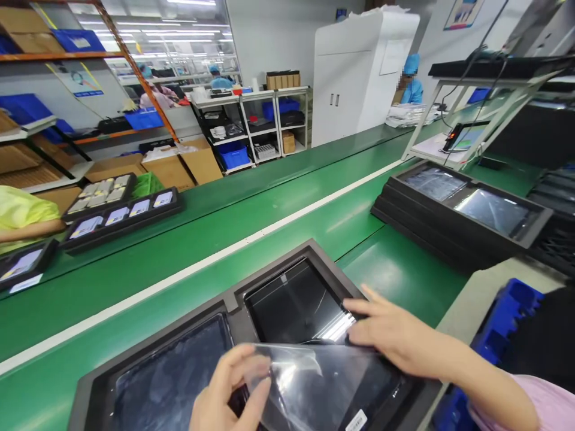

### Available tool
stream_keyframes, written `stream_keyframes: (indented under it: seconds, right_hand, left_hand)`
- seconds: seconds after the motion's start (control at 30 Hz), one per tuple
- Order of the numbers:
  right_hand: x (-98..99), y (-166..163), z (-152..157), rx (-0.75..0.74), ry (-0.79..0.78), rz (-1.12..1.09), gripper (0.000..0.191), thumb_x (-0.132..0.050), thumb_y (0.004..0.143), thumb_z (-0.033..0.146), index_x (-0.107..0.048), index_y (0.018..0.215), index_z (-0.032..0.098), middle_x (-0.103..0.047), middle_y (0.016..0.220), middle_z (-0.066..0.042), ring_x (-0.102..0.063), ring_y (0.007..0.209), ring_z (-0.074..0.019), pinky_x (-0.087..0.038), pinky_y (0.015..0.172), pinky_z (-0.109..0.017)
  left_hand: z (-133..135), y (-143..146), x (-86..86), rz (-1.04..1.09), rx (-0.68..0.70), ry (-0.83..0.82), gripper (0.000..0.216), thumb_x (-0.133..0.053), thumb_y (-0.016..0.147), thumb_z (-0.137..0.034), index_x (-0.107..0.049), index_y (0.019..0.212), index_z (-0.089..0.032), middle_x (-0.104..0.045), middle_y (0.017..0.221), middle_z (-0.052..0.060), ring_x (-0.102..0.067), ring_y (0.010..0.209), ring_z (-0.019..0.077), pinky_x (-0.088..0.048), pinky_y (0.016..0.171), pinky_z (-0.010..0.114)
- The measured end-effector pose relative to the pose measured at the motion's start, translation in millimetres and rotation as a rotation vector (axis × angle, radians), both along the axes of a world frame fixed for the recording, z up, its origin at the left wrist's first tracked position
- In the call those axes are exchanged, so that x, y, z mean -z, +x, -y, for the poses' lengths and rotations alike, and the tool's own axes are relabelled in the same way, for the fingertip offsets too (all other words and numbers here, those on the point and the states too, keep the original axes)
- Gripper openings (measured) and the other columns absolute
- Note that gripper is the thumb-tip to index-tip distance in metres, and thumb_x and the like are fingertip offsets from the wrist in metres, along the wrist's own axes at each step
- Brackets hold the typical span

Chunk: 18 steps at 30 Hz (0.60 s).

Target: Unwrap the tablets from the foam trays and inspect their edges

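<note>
A black foam tray (233,322) lies in front of me with two glossy black tablets in its recesses. My left hand (231,389) pinches the corner of a clear plastic film (305,374), which is lifted over the near part of the right tablet (291,305). Fingers outstretched, my right hand (395,335) rests at that tablet's right edge. The left tablet (171,377) sits in the other recess, partly behind my left hand. A small white label (356,421) shows at the bottom, under or on the film.
A green conveyor belt (278,203) with a white line runs across. Stacked black trays (449,221) with tablets stand to the right, near blue bins (507,323). Across the belt, a person's yellow sleeve (27,212) is beside a tray of small devices (121,218).
</note>
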State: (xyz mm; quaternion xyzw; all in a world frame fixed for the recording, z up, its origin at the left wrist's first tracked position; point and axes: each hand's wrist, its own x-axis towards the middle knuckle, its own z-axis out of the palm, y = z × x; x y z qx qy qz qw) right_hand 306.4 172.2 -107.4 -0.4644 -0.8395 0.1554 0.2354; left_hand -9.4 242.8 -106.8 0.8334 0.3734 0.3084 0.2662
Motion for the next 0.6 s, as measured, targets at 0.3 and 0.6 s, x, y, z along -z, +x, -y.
stream_keyframes:
  seconds: [0.3, 0.6]
  right_hand:
    - [-13.1, -24, 19, -0.242, -0.004, 0.149, 0.046, -0.033, 0.085, 0.0, -0.046, 0.125, 0.019, -0.046, 0.13, -0.012, -0.042, 0.12, -0.0191, -0.032, 0.105, -0.04]
    - [2.7, -16, -28, -0.028, 0.43, 0.109, 0.021, -0.05, 0.088, 0.02, -0.062, 0.071, 0.016, -0.046, 0.13, -0.012, -0.035, 0.123, -0.0307, -0.038, 0.095, -0.048]
  left_hand:
    - [7, 19, 6.3, -0.246, -0.092, 0.023, 0.067, -0.031, 0.091, -0.034, 0.013, 0.141, -0.023, -0.053, 0.126, 0.012, -0.038, 0.123, 0.0275, -0.043, 0.094, 0.051]
    - [-42, 1, 19.3, -0.633, 0.272, 0.386, 0.055, -0.026, 0.083, -0.006, -0.036, 0.132, -0.027, -0.046, 0.133, 0.008, -0.039, 0.126, 0.0225, 0.008, 0.1, 0.066]
